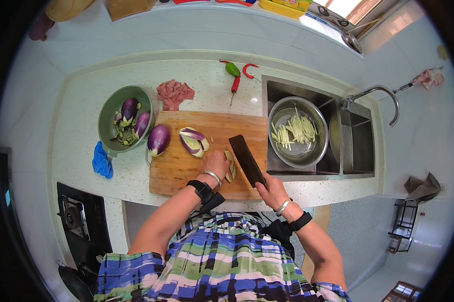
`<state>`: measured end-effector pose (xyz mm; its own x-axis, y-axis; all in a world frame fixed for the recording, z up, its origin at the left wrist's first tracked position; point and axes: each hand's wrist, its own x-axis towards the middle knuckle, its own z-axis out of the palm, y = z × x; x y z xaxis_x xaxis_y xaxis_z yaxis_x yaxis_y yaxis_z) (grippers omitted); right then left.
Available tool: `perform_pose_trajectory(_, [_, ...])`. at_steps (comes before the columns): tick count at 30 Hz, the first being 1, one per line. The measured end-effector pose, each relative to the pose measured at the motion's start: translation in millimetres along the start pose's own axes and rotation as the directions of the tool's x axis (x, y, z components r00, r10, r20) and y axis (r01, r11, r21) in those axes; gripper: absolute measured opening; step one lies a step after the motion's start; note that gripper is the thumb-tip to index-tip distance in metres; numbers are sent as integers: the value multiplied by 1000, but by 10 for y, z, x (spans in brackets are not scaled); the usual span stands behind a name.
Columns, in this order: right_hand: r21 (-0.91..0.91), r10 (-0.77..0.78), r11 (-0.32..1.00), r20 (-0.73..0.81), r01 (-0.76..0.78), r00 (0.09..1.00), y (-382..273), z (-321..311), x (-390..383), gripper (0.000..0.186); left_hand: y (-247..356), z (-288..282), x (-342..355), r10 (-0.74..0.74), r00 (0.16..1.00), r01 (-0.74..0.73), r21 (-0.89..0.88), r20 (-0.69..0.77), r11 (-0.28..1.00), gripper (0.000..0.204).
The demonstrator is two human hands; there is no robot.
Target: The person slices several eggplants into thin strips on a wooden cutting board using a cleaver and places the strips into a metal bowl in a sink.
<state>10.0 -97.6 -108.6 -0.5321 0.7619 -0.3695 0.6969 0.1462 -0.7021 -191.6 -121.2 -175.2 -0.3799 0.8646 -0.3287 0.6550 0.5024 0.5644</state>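
Note:
A dark-bladed cleaver is gripped by its handle in my right hand, the blade slanting up and left over the wooden cutting board. My left hand is curled on the board, its fingertips against pale eggplant slices; its finger pads are partly hidden. Beyond that hand lies a partly peeled, cut eggplant, with a small pale scrap near it. A whole purple eggplant rests at the board's left edge.
On the left, a green basin holds eggplants and trimmings. A blue cloth and red checked cloth lie nearby. Red and green peppers sit at the back. In the sink, a metal bowl holds pale strips. A stove stands front left.

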Motion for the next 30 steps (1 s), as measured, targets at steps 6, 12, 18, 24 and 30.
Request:
perform_pose_trajectory(6, [-8,-10,1000,-22,10,1000,63,39,16,19,197,-48,72,-128,985,117,101,119,988,23])
perform_pose_trajectory(12, [0,-23,1000,1,23,1000,-8,21,56,17,113,125,131,-202,924,320,-367,326,874,24])
perform_pose_trajectory(18, [-73,-27,997,-15,25,1000,-74,13,40,16,66,202,115,-271,870,480,-580,412,658,20])
perform_pose_trajectory(24, [-114,-47,992,-2,46,999,-51,53,38,15,18,285,130,-305,854,515,-603,421,609,20])
perform_pose_trajectory(30, [-231,-19,972,37,27,999,-182,51,76,14,-187,505,189,-290,891,447,-565,348,694,17])
